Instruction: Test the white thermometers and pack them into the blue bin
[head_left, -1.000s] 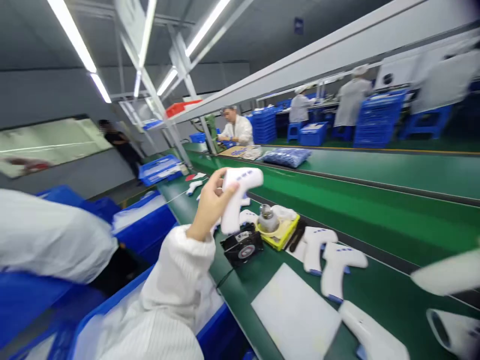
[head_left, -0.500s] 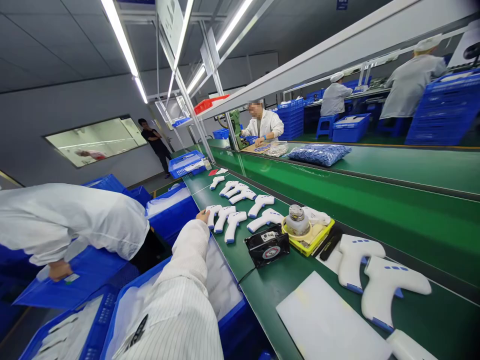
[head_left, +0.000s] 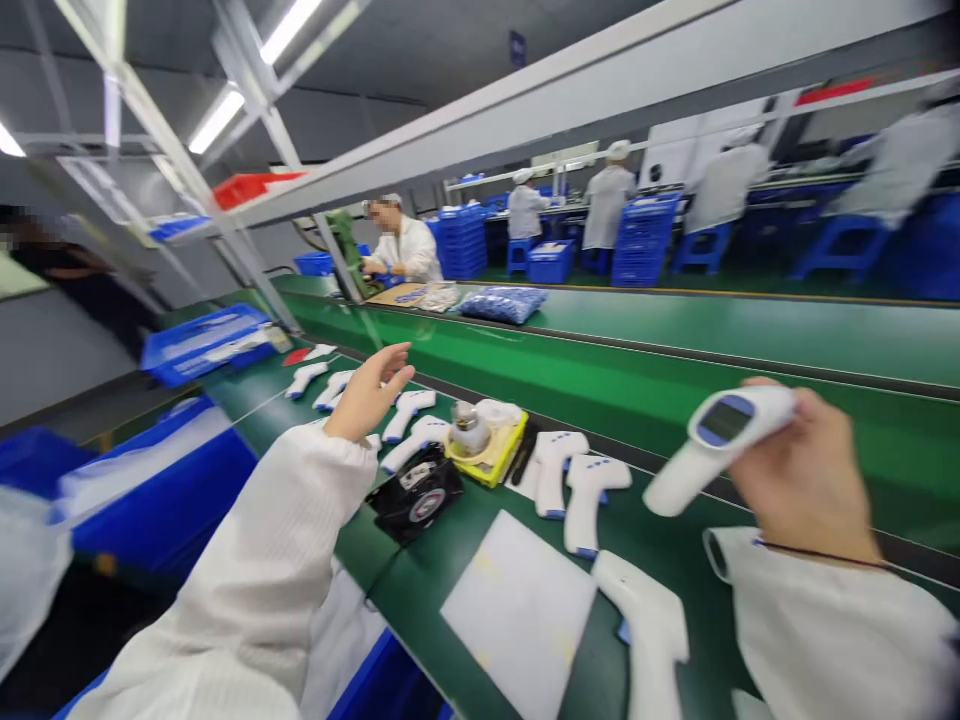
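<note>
My right hand (head_left: 802,468) grips a white handheld thermometer gun (head_left: 712,442) with a blue-rimmed screen, held above the green bench (head_left: 750,460). My left hand (head_left: 369,392) hovers open, fingers spread, above a row of white thermometer guns (head_left: 405,410) lying on the bench. Two more guns (head_left: 570,480) lie side by side near the middle, and another gun (head_left: 645,625) lies close to me beside a white mat (head_left: 517,610).
A small black fan (head_left: 416,492) and a yellow tray (head_left: 491,450) with a metal pot stand between the guns. Blue crates (head_left: 202,342) sit at left. Co-workers in white coats work at far benches. A steel rail (head_left: 525,110) runs overhead.
My left hand has lifted off the row of guns and opened. My right hand has come into view holding a thermometer gun. The view has swung right.
</note>
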